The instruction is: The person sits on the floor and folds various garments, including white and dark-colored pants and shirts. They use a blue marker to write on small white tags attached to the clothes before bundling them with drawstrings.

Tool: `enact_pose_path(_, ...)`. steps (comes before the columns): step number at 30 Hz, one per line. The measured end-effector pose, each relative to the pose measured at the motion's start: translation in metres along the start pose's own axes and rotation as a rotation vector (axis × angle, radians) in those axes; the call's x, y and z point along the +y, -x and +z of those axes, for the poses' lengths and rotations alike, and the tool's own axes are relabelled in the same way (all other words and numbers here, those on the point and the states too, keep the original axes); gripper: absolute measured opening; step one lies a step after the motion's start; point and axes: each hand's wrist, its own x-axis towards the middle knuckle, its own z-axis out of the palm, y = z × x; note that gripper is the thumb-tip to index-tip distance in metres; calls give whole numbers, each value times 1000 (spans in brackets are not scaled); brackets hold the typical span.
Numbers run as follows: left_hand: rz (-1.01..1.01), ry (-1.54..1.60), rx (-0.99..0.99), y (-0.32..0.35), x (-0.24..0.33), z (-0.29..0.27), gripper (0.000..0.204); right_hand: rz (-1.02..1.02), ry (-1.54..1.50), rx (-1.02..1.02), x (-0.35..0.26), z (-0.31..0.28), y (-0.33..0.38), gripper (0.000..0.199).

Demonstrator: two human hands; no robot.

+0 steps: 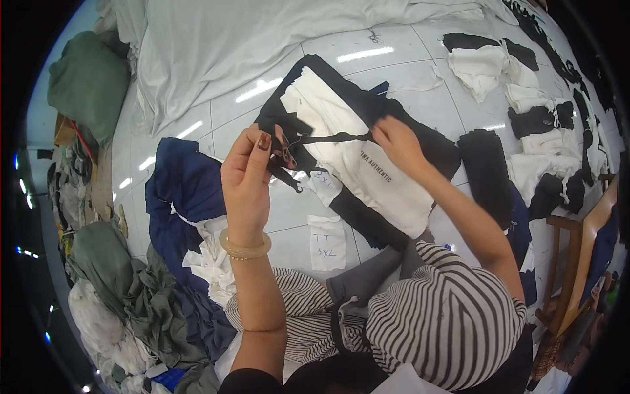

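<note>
A narrow black fabric strip (338, 138) runs nearly level between my two hands. My left hand (248, 164) is closed, thumb against fingers, at the strip's left end; a small dark metallic item (287, 150) shows beside its fingers, too unclear to name. My right hand (397, 142), slightly blurred, pinches the other end. Below lies a stack of white fabric pieces (387, 190) with dark print. It rests on a larger pile of folded black fabric (430, 141). White cloth labels (327, 243) with blue handwriting lie near my lap.
Navy fabric (180, 177) and grey-green cloth heaps (102, 262) lie to the left. A big pale sheet (197, 52) covers the far floor. Rolled black fabric (485, 171), black and white bundles (535, 148) and a wooden frame (571, 262) stand at right. My striped-clad legs (446, 308) are folded in front.
</note>
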Motion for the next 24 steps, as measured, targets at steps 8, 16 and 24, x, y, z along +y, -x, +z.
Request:
enact_pose_path(8, 10, -79, -60, 4, 2, -1, 20, -9, 652, -531, -39, 80, -111, 27)
enact_pose_path(16, -9, -39, -33, 16, 0, -14, 22, -292, 366, -237, -35, 98, -96, 27)
enact_pose_path(24, 0, -50, 31, 19, 2, -21, 22, -113, -554, -384, -55, 49, -113, 33)
